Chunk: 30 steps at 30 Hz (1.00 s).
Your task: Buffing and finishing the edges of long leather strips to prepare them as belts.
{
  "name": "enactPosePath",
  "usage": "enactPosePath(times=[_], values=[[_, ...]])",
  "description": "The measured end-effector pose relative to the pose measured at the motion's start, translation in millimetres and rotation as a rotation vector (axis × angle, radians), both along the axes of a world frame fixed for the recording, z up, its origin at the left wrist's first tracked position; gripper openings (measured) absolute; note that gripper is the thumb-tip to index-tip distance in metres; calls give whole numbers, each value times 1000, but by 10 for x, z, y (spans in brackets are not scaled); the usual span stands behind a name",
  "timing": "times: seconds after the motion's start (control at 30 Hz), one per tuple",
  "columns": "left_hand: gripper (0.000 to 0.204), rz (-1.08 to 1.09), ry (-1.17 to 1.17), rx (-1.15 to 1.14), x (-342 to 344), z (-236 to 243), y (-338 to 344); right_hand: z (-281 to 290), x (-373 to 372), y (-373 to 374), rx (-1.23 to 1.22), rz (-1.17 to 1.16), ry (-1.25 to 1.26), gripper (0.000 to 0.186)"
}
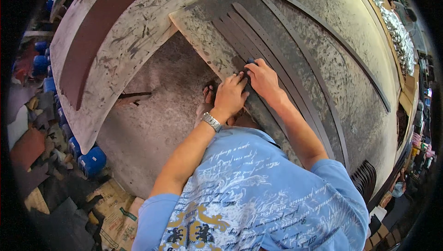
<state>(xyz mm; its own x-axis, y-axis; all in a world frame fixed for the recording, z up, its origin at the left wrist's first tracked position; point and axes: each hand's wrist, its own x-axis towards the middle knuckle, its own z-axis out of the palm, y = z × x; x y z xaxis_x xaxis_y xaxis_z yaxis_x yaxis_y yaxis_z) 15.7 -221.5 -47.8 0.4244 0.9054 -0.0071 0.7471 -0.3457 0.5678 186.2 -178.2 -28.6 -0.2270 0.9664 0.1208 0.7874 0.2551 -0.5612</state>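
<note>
Several long, dark brown leather straps [284, 61] with small holes near their far ends lie side by side on a worn, stained worktop [350, 61]. My right hand [264, 82] is closed around a small dark blue piece [250, 60], mostly hidden by the fingers, and holds it against the leftmost straps. Close beside it, my left hand [229, 96] lies palm down with its fingers stretched forward and thumb apart. Its fingertips touch the strap by the worktop's near-left edge. A metal-banded watch [212, 122] is on my left wrist.
A wide, curved brown leather piece [99, 29] rests on the worktop's left arm. Blue cylindrical containers [92, 161] and leather scraps [34, 145] crowd the floor at left. Dark strips [364, 177] hang at the right edge, below a box of shiny silvery pieces [397, 34].
</note>
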Motion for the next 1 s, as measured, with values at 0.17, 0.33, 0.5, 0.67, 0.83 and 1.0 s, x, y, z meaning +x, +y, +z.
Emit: enactPosePath(times=[0.17, 0.33, 0.5, 0.67, 0.83, 1.0], values=[[49, 292, -111, 33, -125, 109, 310, -104, -59, -127, -46, -210, -10, 25], [60, 278, 33, 94, -168, 139, 668, -38, -141, -177, -39, -177, -137, 24], [54, 152, -419, -462, -171, 218, 867, -145, -156, -202, -36, -268, -126, 22], [43, 195, -460, -440, -192, 235, 841, -189, -170, -212, 28, -293, -67, 23], [42, 218, -406, -379, -154, 249, 839, -234, -164, -223, 93, -304, -36, 21], [30, 312, -352, -351, -110, 138, 908, -200, -148, -238, 14, -293, -59, 21]])
